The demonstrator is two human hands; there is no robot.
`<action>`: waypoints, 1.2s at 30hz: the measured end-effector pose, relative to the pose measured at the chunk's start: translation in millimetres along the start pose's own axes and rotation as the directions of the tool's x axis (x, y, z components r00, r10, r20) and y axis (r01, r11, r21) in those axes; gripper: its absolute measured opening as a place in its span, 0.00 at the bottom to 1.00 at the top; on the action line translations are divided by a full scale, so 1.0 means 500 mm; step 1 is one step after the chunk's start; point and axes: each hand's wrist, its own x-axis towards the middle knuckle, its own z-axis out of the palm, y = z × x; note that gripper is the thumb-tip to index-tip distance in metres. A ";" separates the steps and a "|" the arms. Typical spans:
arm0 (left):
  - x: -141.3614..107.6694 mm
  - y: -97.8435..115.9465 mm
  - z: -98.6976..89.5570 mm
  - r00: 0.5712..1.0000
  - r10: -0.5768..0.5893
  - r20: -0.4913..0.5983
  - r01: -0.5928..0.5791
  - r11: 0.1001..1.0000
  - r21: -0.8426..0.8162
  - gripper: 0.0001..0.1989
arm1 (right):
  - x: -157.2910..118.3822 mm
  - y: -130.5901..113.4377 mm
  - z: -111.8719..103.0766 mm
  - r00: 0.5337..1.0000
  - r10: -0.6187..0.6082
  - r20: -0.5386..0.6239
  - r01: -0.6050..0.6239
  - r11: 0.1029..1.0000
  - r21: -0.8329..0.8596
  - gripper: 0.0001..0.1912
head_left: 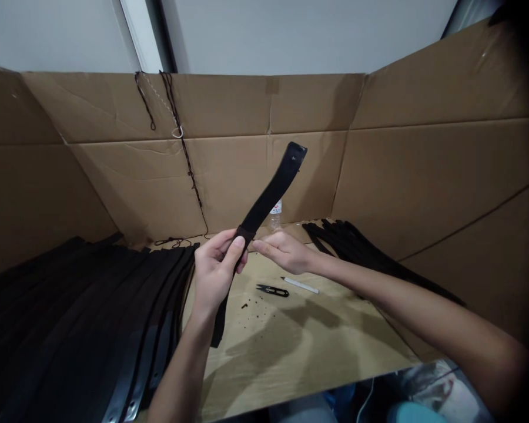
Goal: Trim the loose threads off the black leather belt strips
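Note:
My left hand [218, 264] is closed around a long black strap [268, 194], thumb on top, just below a narrow black band [245, 234] that wraps across it. The strap slants up to the right, with small marks near its upper end, while its lower end hangs by my left wrist. Beside the band, the thumb and fingers of my right hand [286, 251] are pinched together; whatever they hold is too small to make out. Below the hands, black thread snips [272, 291] and a white pen [300, 285] lie on the table.
Many similar black straps [83, 305] are spread along the left. More black strips [361, 247] lie at the right, against the cardboard wall [229, 176]. A plastic bottle [275, 216] stands behind my hands. Dark cords [185, 153] hang at the back. Dark scraps [244, 305] dot the table [335, 352].

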 end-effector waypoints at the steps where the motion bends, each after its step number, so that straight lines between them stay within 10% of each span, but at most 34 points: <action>1: 0.001 0.001 -0.002 0.999 -0.021 0.027 0.021 0.999 -0.030 0.11 | 0.001 0.002 0.000 1.000 -0.009 0.013 0.008 0.997 0.073 0.33; 16: 0.016 0.011 -0.014 0.909 -0.279 0.309 0.365 0.892 -0.266 0.21 | 0.016 0.017 0.030 0.993 0.008 -0.114 0.047 0.884 0.464 0.26; 27: 0.014 -0.001 0.007 0.752 -0.360 0.552 0.587 0.746 -0.313 0.36 | 0.019 0.030 0.044 0.965 0.215 -0.151 -0.030 0.661 0.750 0.22; 36: 0.029 -0.028 0.003 0.896 -0.335 0.292 0.389 0.909 -0.148 0.22 | 0.023 0.011 0.051 0.918 0.338 -0.207 -0.043 0.603 0.796 0.23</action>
